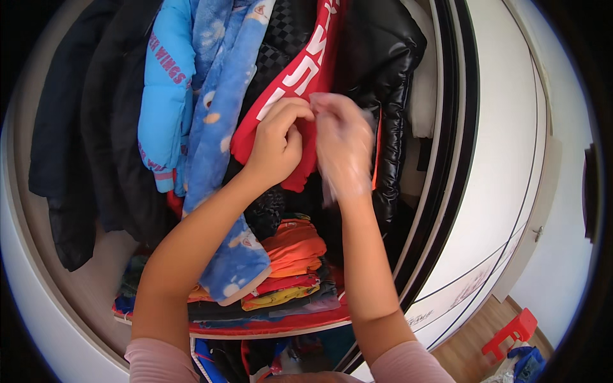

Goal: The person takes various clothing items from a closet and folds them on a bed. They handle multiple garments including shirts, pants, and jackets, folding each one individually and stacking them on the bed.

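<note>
My left hand (276, 137) is bare and raised before a red garment with white lettering (306, 70). Its fingers are curled, and their tips meet the fingertips of my right hand; whatever they pinch is hidden. My right hand (345, 147) is smeared by motion, and a clear, thin film like a plastic glove seems to cover it down to the wrist. How its fingers are set does not show plainly. Behind it hangs a shiny black puffer jacket (402, 83).
A blue patterned fleece garment (220, 134), a light blue padded jacket (167, 83) and dark coats (76, 127) hang at left. Folded clothes (290, 249) lie stacked on a shelf below. White sliding door (498, 147) stands at right; a red stool (511, 335) is on the floor.
</note>
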